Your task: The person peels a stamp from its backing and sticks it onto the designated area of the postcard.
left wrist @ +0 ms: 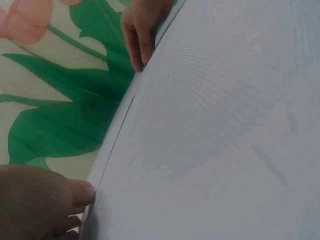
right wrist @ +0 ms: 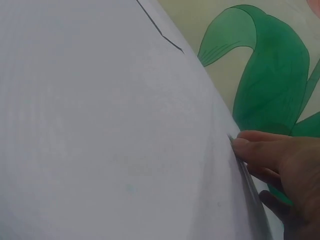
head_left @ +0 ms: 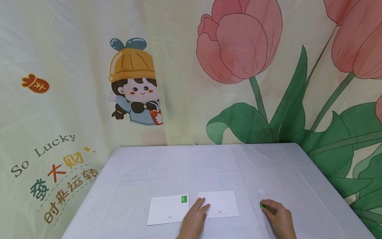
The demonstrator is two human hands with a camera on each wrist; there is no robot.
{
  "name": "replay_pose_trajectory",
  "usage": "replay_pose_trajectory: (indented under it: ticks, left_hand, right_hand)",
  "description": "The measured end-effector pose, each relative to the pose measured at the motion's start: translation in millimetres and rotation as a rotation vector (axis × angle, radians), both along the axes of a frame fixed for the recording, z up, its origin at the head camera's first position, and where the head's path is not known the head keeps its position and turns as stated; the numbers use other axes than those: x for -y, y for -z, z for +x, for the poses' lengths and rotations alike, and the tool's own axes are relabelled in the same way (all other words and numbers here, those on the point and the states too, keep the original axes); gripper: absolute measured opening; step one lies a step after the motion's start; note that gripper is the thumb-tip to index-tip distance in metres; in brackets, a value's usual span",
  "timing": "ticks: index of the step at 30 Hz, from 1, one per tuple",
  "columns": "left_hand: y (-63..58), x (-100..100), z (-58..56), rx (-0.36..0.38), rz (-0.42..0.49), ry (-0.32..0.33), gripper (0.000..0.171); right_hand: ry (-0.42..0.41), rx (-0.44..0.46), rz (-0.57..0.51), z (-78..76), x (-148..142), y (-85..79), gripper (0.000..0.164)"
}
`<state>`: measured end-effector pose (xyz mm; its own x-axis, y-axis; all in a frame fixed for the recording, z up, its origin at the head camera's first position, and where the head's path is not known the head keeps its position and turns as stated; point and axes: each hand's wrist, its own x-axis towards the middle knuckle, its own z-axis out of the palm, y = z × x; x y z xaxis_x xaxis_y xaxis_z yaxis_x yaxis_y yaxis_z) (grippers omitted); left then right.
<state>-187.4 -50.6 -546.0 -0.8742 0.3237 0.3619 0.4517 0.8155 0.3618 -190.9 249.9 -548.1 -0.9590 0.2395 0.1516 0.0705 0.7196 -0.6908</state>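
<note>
Left card (head_left: pixel 165 210) and right card (head_left: pixel 219 204) lie side by side on the white table (head_left: pixel 155 169). Both look like thin paper: light, a little stiff, apt to slide if nudged and to crease if pressed at the edges. A flat palm should steady them; lifting is best done by an edge. The left hand (head_left: pixel 195 217) has its fingers extended, resting on the right card's left end. The right hand (head_left: pixel 279 217), off to the right, pinches a small green stamp (head_left: pixel 262 205) between thumb and fingertips. It is probably nearly weightless and easily bent, so holding by its rim seems wise. A similar corner stamp (head_left: pixel 184 199) sits at the left card's top right.

Only the head view shows the cards' faces and the green. The left wrist view catches both hands, low along the tabletop; the right wrist view shows just the right.
</note>
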Motion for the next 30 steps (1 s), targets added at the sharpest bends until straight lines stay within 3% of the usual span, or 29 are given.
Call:
replay_pose_trajectory:
  ticks: [14, 21, 30]
  left_hand:
    - [-3.1, -0.2, 1.8, 0.014, -0.001, -0.003, 0.032]
    - [-0.9, 1.0, 0.8, 0.006, -0.008, -0.002, 0.031]
    - [-0.7, 2.0, 1.3, -0.047, -0.011, 0.009, 0.031]
  right_hand:
    - [-0.022, -0.02, 0.002, 10.4, -1.2, -2.9, 0.016]
    - [-0.025, -0.001, -0.022, 10.5, -1.1, -1.9, 0.021]
    - [-0.015, -0.062, 0.032, 9.8, 0.2, -0.6, 0.017]
